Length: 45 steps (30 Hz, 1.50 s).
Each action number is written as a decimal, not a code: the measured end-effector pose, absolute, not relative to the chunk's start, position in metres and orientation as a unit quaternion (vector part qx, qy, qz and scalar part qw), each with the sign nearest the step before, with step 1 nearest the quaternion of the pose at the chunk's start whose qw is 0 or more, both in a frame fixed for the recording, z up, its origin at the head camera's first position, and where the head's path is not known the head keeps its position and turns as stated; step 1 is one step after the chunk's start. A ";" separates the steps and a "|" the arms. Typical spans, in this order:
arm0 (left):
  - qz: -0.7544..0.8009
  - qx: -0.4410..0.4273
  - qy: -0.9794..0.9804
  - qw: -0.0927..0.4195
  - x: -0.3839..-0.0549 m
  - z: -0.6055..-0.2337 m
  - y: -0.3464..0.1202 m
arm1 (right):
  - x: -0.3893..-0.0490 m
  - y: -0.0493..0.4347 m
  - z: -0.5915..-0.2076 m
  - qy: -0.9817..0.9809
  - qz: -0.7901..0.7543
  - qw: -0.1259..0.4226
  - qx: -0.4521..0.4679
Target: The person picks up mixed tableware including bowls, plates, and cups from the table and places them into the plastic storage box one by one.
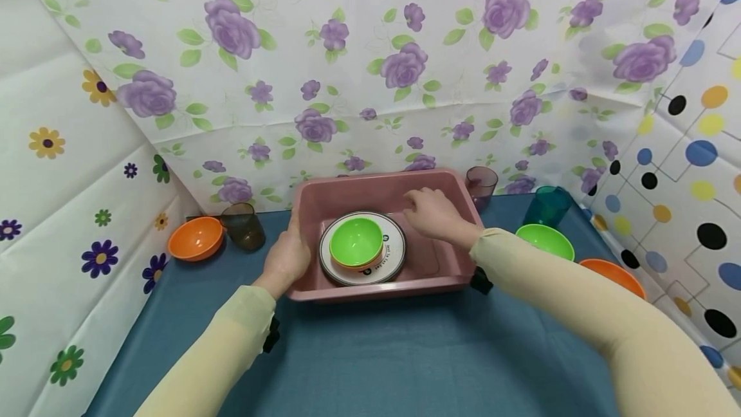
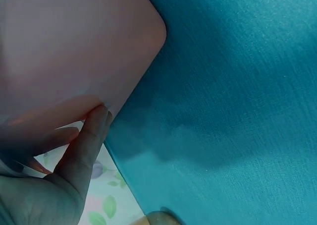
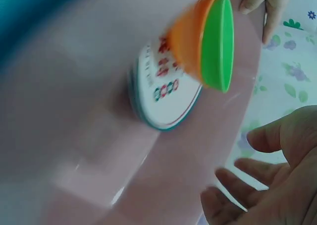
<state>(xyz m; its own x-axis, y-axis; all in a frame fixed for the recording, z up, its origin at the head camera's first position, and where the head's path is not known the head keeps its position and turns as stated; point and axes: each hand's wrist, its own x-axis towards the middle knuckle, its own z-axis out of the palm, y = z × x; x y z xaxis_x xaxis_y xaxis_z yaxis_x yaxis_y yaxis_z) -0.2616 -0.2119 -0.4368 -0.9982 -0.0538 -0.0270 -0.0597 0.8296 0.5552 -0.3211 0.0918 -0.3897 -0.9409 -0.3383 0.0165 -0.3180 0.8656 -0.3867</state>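
A pink plastic basin (image 1: 365, 190) stands at the back of the table. Inside it, left of the middle, lie stacked white plates (image 1: 396, 256) with dark rims and printed marks. On them sits a green bowl (image 1: 356, 241) nested in an orange bowl (image 3: 187, 44). My left hand (image 1: 287, 257) grips the basin's left rim, thumb inside and fingers along the outer wall. Over the basin's right half, my right hand (image 1: 434, 214) is held with fingers loosely bent and spread, nothing between them in the right wrist view.
Left of the basin are an orange bowl (image 1: 195, 239) and a smoky brown cup (image 1: 244, 228). To its right stand a purplish cup (image 1: 480, 185), a teal cup (image 1: 547, 206), a green bowl (image 1: 546, 240) and an orange bowl (image 1: 613, 277), partly behind my right sleeve. Patterned sheets wall the table.
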 end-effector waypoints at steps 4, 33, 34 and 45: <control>0.282 -0.026 0.959 -0.002 -0.261 -0.438 -0.211 | -0.316 0.127 -0.398 0.971 -0.185 -0.014 -0.150; 0.303 -0.034 0.952 -0.005 -0.257 -0.436 -0.213 | -0.305 0.198 -0.447 0.936 -0.332 0.075 -0.085; 0.308 -0.037 0.951 0.000 -0.256 -0.436 -0.214 | -0.305 0.197 -0.447 0.936 -0.332 0.074 -0.085; 0.344 -0.035 0.938 -0.025 -0.238 -0.429 -0.228 | -0.301 0.196 -0.447 0.939 -0.332 0.057 -0.069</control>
<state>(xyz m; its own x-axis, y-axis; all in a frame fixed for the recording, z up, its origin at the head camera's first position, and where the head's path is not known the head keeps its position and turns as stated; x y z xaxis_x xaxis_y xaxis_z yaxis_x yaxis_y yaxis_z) -0.2376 -0.2279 -0.4290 -0.9963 -0.0825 0.0234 -0.0478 0.7611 0.6469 -0.3011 0.1961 -0.4472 -0.9840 -0.1676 -0.0609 -0.0919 0.7695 -0.6320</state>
